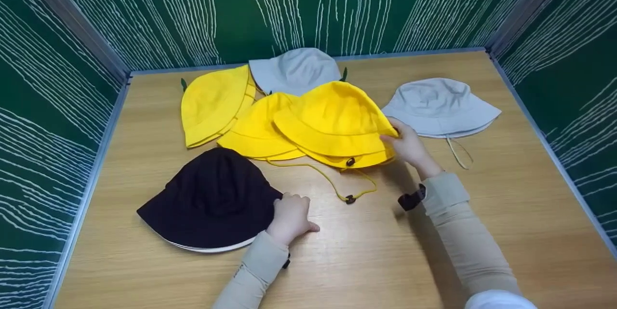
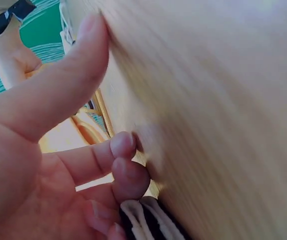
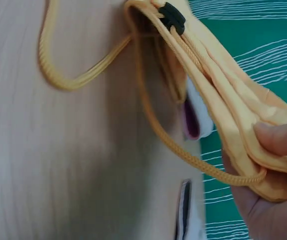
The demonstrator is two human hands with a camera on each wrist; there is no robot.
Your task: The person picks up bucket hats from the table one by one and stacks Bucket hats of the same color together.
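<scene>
My right hand [image 1: 412, 147] pinches the right end of a yellow bucket hat [image 1: 337, 114], thumb on top of the brim. In the right wrist view, its folded brim layers [image 3: 228, 120] lie between thumb and fingers, and a yellow cord [image 3: 183, 160] loops below. The held hat overlaps another yellow bucket hat [image 1: 255, 126] on its left. At the front left sits a black bucket hat [image 1: 217, 198] with a pale underside. My left hand [image 1: 291, 217] rests at its right edge, thumb held out straight; in the left wrist view, the hat's edges [image 2: 146, 220] touch the loosely bent fingers.
A third yellow hat [image 1: 214, 104] stands at the back left, beside a pale grey hat [image 1: 301, 70] near the back wall. Another grey hat [image 1: 438, 106] with a chin cord lies at the right. Green panels [image 1: 231, 10] with white lines border the wooden table [image 1: 530, 212].
</scene>
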